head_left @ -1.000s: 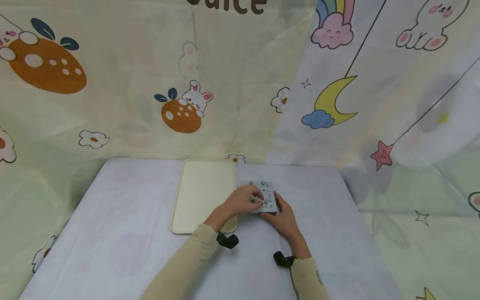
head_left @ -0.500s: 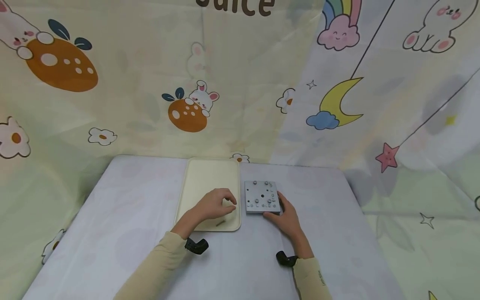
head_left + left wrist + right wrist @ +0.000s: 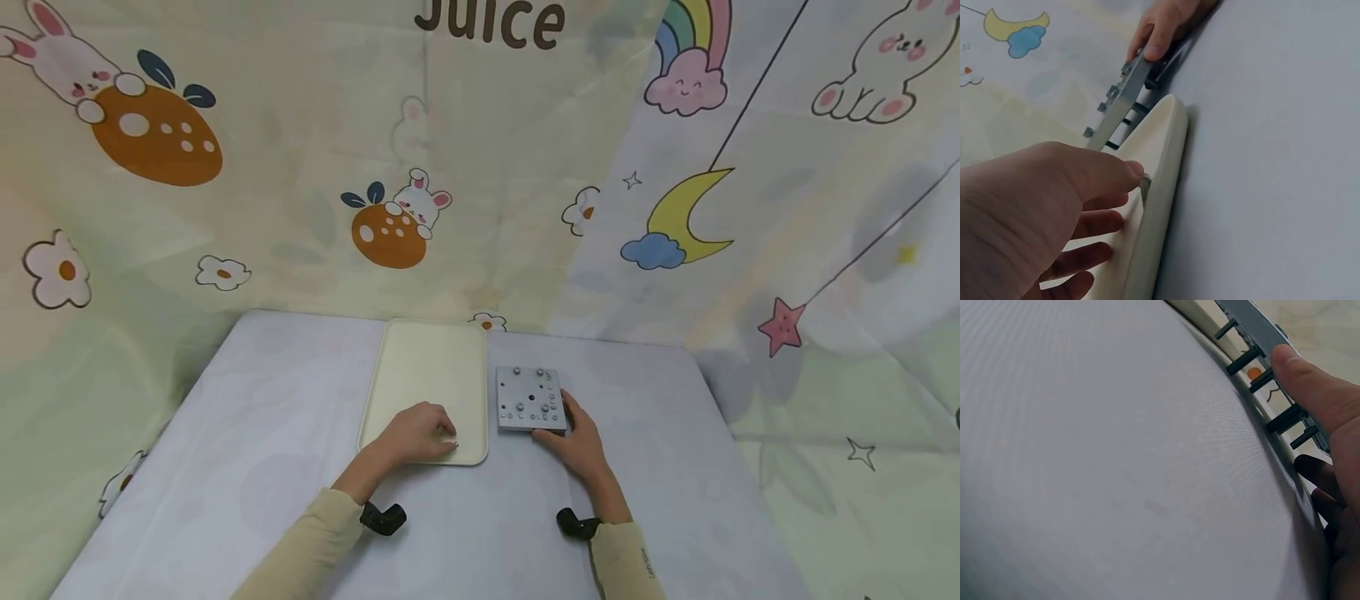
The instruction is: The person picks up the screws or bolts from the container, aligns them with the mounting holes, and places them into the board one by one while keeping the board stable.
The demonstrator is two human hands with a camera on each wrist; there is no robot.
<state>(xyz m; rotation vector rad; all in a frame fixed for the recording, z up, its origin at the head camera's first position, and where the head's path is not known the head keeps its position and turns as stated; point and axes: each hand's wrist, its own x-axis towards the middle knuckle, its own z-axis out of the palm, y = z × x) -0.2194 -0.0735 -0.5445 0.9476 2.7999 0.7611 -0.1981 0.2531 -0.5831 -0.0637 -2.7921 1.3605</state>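
A square grey metal plate (image 3: 521, 392) with bolts and small holes on its top face stands on the table, right of a cream tray (image 3: 435, 358). Screws (image 3: 1244, 360) and thinner pins stick out below it in the right wrist view. My right hand (image 3: 581, 446) grips its near right corner, with the thumb along the front edge. Over the tray's near right corner is my left hand (image 3: 412, 433), a small grey metal pin (image 3: 1145, 184) at its thumb tip, pinched against the index finger. The other left fingers are loosely bent.
A white cloth covers the table (image 3: 487, 533). Behind it hangs a printed backdrop (image 3: 495, 233) with cartoon figures. Black cameras are strapped to the left wrist (image 3: 384, 518) and right wrist (image 3: 577, 525).
My left hand has moved from over the plate to the tray and down onto the pin lying there, now pinching it. My right hand stays at the plate's corner.
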